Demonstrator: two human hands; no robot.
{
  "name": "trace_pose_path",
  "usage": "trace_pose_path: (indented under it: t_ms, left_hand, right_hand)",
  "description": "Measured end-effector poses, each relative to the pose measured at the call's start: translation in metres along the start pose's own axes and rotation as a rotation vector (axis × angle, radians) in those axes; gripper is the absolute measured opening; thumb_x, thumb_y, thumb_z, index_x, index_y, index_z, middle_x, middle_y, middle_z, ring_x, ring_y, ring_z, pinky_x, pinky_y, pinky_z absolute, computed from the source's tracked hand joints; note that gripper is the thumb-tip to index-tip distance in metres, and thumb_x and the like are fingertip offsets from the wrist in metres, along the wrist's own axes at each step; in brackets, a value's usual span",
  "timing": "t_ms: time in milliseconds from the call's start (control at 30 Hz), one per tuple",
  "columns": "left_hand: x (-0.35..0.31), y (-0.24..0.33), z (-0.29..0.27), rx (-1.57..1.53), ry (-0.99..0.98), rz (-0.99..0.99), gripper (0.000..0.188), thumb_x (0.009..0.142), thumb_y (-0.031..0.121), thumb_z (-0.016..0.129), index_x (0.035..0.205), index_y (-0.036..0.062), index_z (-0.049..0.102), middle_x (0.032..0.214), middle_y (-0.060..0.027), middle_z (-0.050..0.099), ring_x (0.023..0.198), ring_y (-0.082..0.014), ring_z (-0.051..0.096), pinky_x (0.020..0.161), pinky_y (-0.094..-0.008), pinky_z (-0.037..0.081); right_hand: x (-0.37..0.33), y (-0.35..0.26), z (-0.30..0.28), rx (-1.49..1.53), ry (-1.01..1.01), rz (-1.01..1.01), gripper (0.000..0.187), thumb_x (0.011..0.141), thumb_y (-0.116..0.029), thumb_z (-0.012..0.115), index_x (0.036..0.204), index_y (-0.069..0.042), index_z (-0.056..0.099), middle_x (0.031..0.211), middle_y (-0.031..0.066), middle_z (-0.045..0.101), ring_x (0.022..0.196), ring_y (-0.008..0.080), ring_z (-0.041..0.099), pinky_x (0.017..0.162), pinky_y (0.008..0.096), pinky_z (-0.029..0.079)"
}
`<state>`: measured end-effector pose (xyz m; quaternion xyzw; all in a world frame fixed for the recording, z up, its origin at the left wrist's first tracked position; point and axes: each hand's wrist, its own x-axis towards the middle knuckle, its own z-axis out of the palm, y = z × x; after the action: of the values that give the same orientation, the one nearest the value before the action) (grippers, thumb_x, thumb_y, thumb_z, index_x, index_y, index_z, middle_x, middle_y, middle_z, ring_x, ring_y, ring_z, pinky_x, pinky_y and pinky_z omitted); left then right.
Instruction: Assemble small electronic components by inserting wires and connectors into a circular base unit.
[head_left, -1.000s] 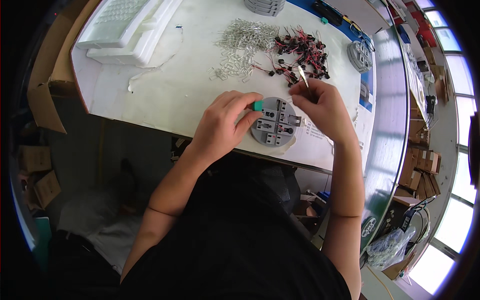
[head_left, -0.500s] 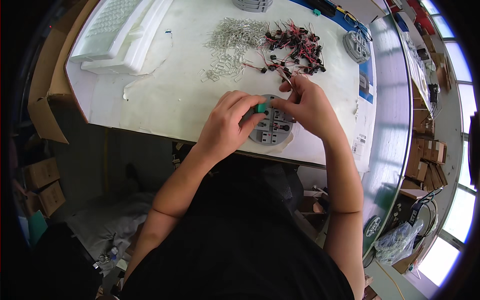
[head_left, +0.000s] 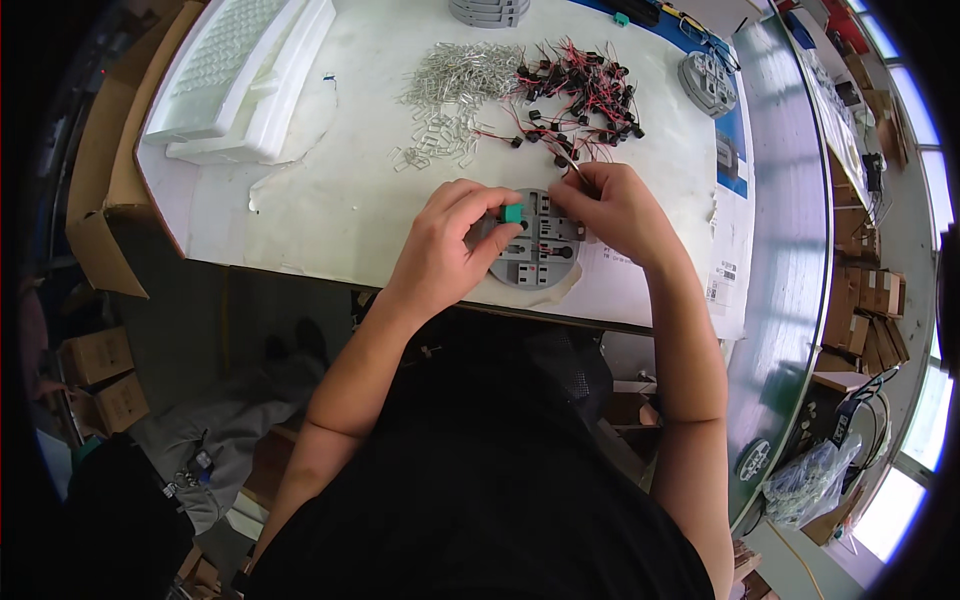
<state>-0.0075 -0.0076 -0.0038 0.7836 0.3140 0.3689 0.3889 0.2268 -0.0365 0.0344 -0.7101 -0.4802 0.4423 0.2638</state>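
Note:
My left hand (head_left: 440, 235) is closed, pinching a small green block (head_left: 511, 213) between thumb and fingers over the left side of a round grey plate (head_left: 530, 272). The plate lies near the table's front edge and carries several small light and dark parts in its recesses. My right hand (head_left: 612, 208) is closed around a thin metal tool that looks like tweezers (head_left: 572, 163), its tip pointing away from me. The right fingertips hover at the plate's upper right edge; whether they touch it I cannot tell.
Beyond the plate lie a heap of clear U-shaped pieces (head_left: 455, 85) and a pile of black parts with red and black wires (head_left: 585, 95). White foam trays (head_left: 225, 110) stand at the left. Another grey fixture (head_left: 708, 85) is at the right, stacked grey plates (head_left: 488, 10) at the back.
My right fingertips have drawn slightly up and away from the plate's middle, with the metal tool still held. The left hand keeps the green block. The whole view has shifted slightly.

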Motion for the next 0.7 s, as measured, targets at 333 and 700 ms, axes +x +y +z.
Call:
trace_pose_path:
  t_ms: [333, 700]
  left_hand:
    - [0.006, 0.001, 0.001, 0.021, -0.021, -0.019, 0.029, 0.091, 0.007, 0.081, 0.119, 0.0042, 0.074, 0.103, -0.0079, 0.071, 0.088, -0.0185, 0.069, 0.071, -0.031, 0.056]
    - [0.05, 0.033, 0.004, 0.405, -0.328, 0.057, 0.027, 0.089, 0.016, 0.08, 0.112, 0.004, 0.074, 0.088, -0.0141, 0.07, 0.086, -0.0353, 0.069, 0.078, -0.0437, 0.057]
  right_hand:
    - [-0.007, 0.005, 0.0, 0.083, -0.045, -0.007, 0.041, 0.102, -0.041, 0.071, 0.091, -0.001, 0.075, 0.071, -0.0006, 0.062, 0.062, 0.0071, 0.053, 0.056, 0.0261, 0.042]
    - [-0.011, 0.014, -0.004, 0.285, -0.06, 0.0, 0.048, 0.107, -0.049, 0.063, 0.096, -0.004, 0.076, 0.074, -0.0023, 0.06, 0.061, 0.0056, 0.049, 0.053, 0.0234, 0.038]
